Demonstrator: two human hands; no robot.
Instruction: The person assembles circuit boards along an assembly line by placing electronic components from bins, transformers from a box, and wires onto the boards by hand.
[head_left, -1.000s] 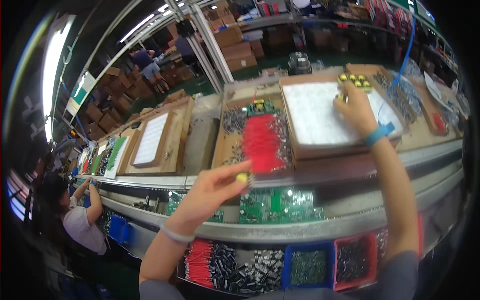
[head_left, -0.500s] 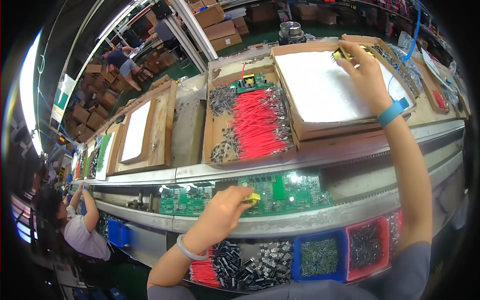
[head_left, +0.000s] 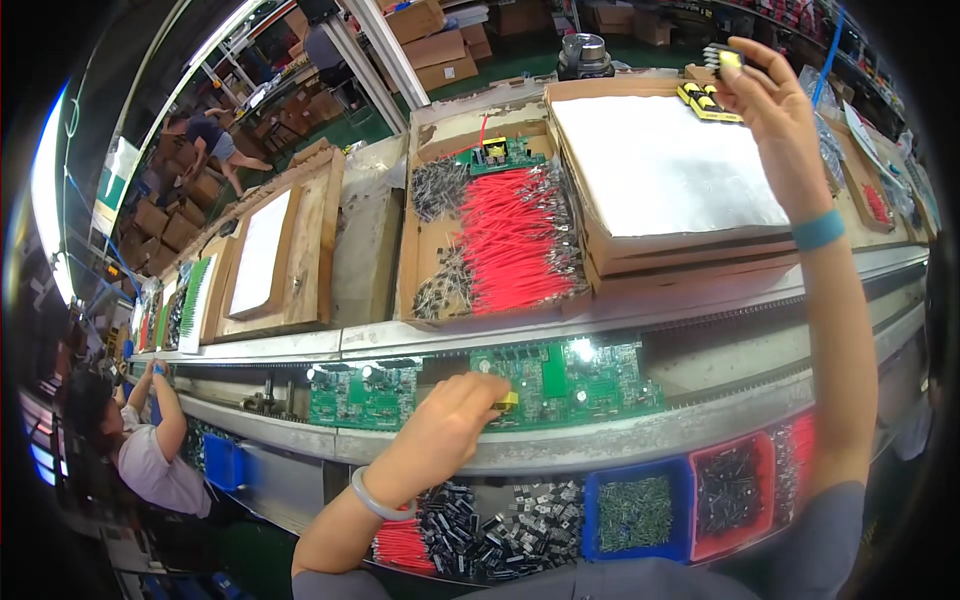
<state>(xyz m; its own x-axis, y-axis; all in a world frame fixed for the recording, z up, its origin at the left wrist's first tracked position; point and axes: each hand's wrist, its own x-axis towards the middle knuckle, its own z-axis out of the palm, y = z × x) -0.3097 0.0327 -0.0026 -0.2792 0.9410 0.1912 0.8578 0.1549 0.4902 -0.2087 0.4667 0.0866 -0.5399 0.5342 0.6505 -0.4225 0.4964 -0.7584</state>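
My left hand [head_left: 450, 415] is closed on a small yellow transformer [head_left: 508, 400], held at the near edge of a green circuit board [head_left: 608, 372] in the metal rail. Fingers hide part of this transformer, so I cannot tell whether it touches the board. Raised at the far right, my right hand [head_left: 772, 118] pinches another transformer [head_left: 730, 62], black and yellow, its pins pointing left. Just below and left of that hand, several yellow-and-black transformers [head_left: 707, 100] lie at the far edge of a cardboard box [head_left: 690, 252] with a white sheet [head_left: 665, 165] in it.
A second green board [head_left: 365, 395] sits left in the rail. Beyond it, a cardboard tray [head_left: 408, 290] holds red wires [head_left: 515, 240] and metal-leaded parts. Along the near side are black components [head_left: 545, 525], a blue bin [head_left: 592, 520] and a red bin [head_left: 768, 480]. A co-worker [head_left: 160, 455] stands left.
My right hand has moved up and right from over the white sheet, still pinching its transformer, now turned with pins leftward. Several transformers at the box's far edge are uncovered. My left hand stays nearly still.
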